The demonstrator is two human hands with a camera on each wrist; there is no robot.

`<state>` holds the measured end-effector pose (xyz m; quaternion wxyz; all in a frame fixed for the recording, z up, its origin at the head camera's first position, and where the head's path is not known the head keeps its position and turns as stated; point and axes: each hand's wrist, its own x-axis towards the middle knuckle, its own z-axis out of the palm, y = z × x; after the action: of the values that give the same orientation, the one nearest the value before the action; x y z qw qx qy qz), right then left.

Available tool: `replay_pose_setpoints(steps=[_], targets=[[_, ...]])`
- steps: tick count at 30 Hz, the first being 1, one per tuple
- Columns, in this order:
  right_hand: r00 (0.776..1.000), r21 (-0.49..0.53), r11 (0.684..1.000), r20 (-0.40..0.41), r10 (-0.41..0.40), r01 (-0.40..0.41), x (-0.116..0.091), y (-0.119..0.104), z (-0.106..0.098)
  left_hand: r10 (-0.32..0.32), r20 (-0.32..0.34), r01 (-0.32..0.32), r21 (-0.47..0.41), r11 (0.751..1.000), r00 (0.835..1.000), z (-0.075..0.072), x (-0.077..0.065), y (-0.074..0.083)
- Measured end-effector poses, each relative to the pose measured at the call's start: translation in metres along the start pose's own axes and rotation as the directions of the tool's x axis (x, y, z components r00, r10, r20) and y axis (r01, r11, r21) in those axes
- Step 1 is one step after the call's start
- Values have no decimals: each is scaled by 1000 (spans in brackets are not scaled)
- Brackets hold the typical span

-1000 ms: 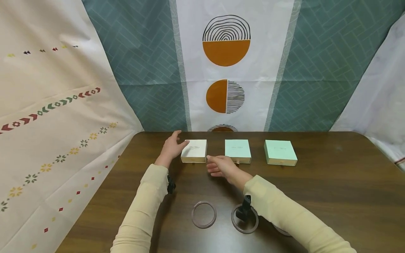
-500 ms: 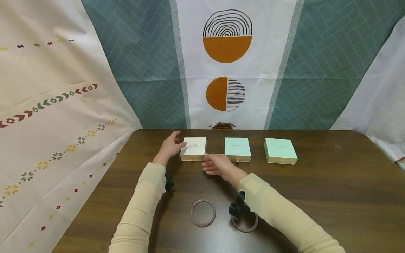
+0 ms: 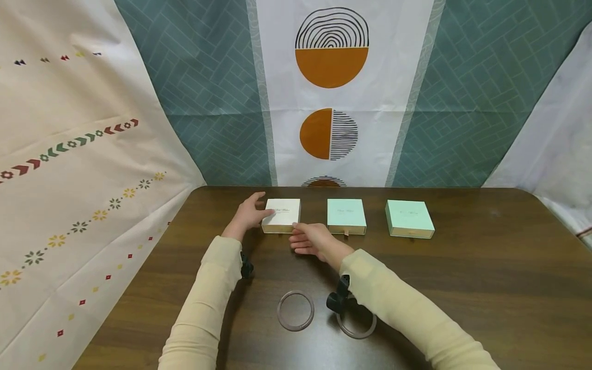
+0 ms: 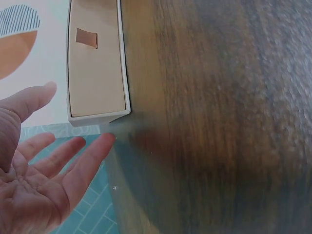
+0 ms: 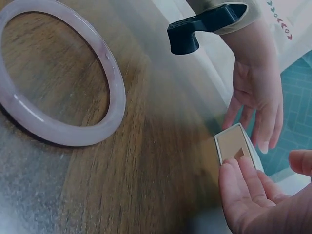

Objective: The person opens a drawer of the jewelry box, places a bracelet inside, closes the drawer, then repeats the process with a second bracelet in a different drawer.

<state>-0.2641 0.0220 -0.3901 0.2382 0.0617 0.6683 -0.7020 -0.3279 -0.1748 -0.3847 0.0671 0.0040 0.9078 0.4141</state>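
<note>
Left grip [image 3: 246, 216] spread beside white box [image 3: 283, 211], right grip [image 3: 314, 240] loosely extended at its front; neither held anything. Two mint boxes [image 3: 346, 213], two bangles [image 3: 295, 329] lay on surface [image 3: 485, 288].

And there's the left sleeve [image 3: 203, 303], the right sleeve [image 3: 407, 303], both pale yellow, creased, loose-cuffed, and look, chunky black wrist cameras [image 5: 202, 23], the left one angular, finely dotted!

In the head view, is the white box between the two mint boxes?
No, the white box is leftmost, with the middle mint box and the right mint box to its right.
</note>
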Motion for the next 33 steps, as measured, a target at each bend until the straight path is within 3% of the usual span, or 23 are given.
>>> replay_pose_setpoints(steps=[12, 23, 33], targets=[[999, -4, 999, -3, 36, -36, 12, -2, 19, -13, 37, 14, -14, 1000, 999, -1, 2, -5], [997, 95, 993, -15, 73, -71, 22, 5, 28, -18, 52, 20, -32, 999, 998, 3, 6, -4], [996, 136, 987, -34, 87, -82, 31, 8, 31, -65, 74, 74, -121, 990, 995, 3, 5, -4]])
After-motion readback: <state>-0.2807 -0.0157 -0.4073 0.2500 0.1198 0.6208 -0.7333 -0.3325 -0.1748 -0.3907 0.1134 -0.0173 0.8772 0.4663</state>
